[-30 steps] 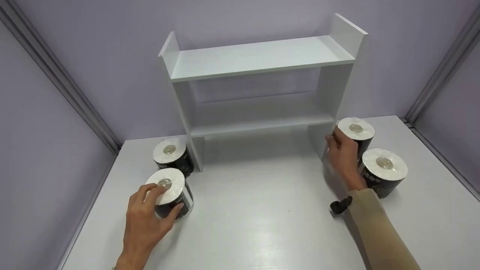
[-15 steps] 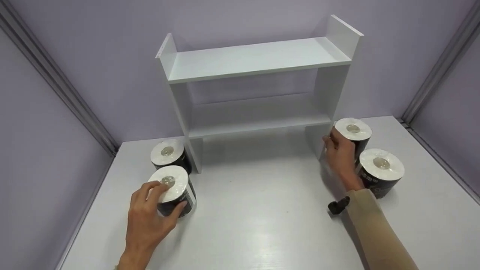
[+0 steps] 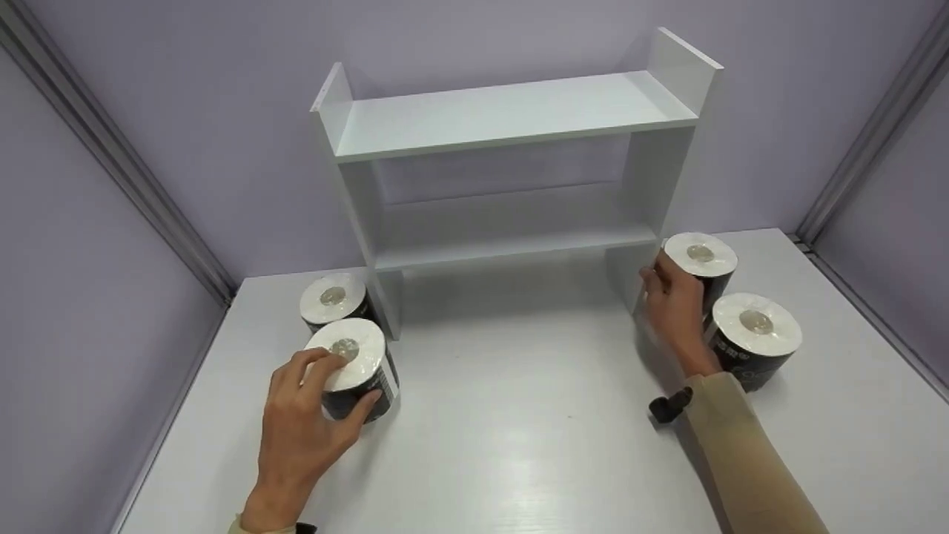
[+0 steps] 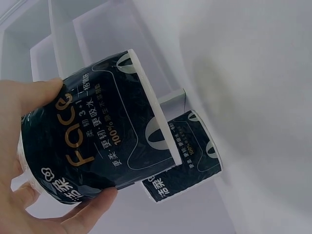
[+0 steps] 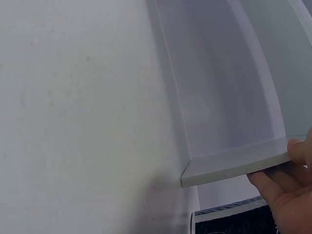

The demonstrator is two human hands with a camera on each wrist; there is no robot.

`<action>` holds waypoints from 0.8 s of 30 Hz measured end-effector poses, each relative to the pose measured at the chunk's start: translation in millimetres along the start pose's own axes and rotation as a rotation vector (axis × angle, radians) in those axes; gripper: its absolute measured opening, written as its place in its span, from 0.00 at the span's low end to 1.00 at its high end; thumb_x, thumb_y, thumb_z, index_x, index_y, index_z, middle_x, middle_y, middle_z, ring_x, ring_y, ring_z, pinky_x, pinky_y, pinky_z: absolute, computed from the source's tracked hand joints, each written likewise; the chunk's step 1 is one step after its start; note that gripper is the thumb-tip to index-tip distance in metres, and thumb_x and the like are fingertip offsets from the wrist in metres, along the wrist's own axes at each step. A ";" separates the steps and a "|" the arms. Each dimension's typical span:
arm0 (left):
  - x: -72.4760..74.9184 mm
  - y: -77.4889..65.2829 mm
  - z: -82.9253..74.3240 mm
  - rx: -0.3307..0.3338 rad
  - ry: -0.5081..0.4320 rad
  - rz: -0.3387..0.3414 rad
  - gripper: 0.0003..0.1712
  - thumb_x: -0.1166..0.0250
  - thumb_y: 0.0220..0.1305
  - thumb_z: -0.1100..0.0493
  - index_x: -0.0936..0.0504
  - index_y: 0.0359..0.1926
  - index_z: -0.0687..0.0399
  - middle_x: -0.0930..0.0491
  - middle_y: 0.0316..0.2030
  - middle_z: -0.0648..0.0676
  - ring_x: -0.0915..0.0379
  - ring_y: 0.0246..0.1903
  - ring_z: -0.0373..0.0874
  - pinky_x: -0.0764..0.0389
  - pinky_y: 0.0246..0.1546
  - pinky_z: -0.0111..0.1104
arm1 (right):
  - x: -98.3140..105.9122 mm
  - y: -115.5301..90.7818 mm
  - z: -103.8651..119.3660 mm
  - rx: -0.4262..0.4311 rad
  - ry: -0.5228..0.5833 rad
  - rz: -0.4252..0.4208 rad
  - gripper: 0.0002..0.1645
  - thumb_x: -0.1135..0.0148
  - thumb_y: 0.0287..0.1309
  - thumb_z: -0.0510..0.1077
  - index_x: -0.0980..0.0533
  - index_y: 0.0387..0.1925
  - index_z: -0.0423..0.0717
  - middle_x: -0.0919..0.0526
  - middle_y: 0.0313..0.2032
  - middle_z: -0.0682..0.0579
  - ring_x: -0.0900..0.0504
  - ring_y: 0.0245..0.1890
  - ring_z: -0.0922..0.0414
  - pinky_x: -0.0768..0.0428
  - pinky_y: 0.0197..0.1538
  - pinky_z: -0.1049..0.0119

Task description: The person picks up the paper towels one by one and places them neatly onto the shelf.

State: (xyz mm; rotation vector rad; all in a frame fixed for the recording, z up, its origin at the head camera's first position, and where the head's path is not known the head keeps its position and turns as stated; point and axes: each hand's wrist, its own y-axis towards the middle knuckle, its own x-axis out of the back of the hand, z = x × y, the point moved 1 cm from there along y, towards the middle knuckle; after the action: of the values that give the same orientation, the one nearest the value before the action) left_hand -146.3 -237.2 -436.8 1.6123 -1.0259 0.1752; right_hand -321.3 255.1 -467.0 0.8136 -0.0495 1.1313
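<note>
My left hand grips a toilet paper roll with a white top and dark printed wrapper. Fingers lie over its top and the thumb presses its side. In the left wrist view this held roll appears raised off the table and slightly tilted. Behind it stands another wrapped roll, beside the left foot of the white shelf unit. My right hand pinches the front edge of the shelf's right side panel, thumb inside and fingers outside. Its fingers are partly hidden in the head view.
Two more wrapped rolls stand right of the shelf: a rear roll close to my right hand and a front roll beside my wrist. The white table ends at purple-grey wall panels with metal corner posts.
My left hand has moved the roll up and to the right in the head view, so it covers more of the roll behind. My right hand stays on the shelf panel.
</note>
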 end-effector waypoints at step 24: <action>-8.3 13.9 -21.4 -0.082 0.002 -0.019 0.32 0.10 0.45 0.51 0.15 0.50 0.54 0.18 0.51 0.59 0.21 0.51 0.63 0.14 0.49 0.56 | -0.5 0.6 0.8 0.007 0.009 -0.013 0.07 0.41 0.77 0.34 0.18 0.43 0.34 0.11 0.37 0.36 0.19 0.35 0.54 0.29 0.36 0.80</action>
State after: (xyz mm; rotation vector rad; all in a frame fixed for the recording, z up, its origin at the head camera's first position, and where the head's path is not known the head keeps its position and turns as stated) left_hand -152.3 -214.1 -424.7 1.5467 -1.0034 0.1202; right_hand -321.8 254.3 -466.4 0.8136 -0.0328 1.1236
